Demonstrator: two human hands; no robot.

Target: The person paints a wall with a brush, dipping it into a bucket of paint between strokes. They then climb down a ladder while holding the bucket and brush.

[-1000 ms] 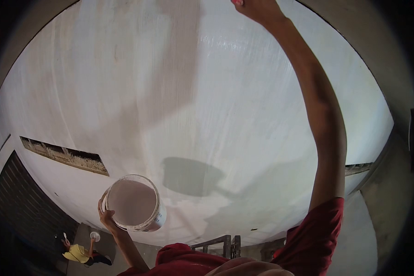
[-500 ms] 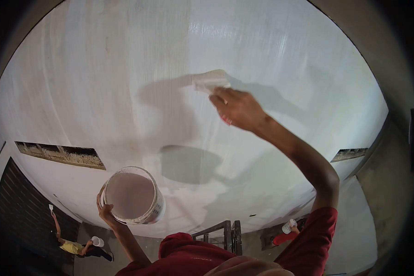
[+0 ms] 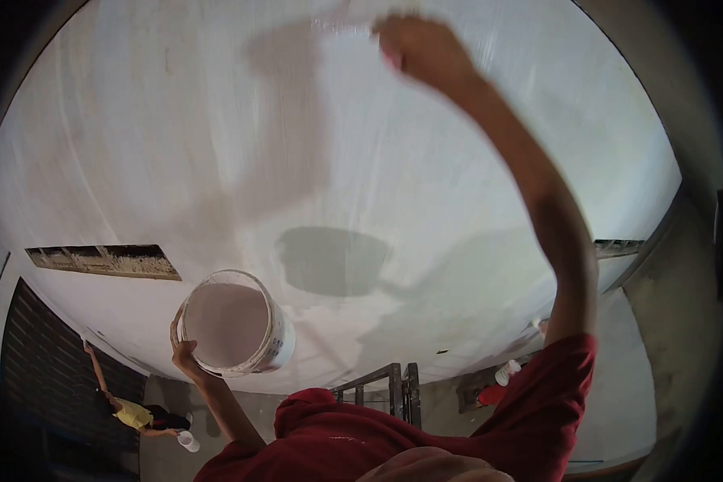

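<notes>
My left hand (image 3: pixel 186 353) grips the rim and side of a white bucket (image 3: pixel 279 341) that holds pale paint (image 3: pixel 229 325). High up on the white wall (image 3: pixel 426 185), my right hand (image 3: pixel 426 48) is closed, with its arm stretched out. Whatever it holds is blurred at the wall near the fingertips; a pale brush shape is barely discernible there. Wet, shiny streaks show on the wall beside that hand. Shadows of my arm and the bucket fall on the wall.
A dark metal ladder top (image 3: pixel 386 386) stands below in front of me. At the lower left, a person in a yellow top (image 3: pixel 134 414) holds a white container (image 3: pixel 188 441). Another person, partly hidden, has a white bucket (image 3: pixel 506 372) at the lower right. Vent openings (image 3: pixel 104 261) cut the wall.
My right hand has moved up the wall, its arm straighter. The bucket in my left hand sits slightly higher in view. The person in yellow has lowered their container.
</notes>
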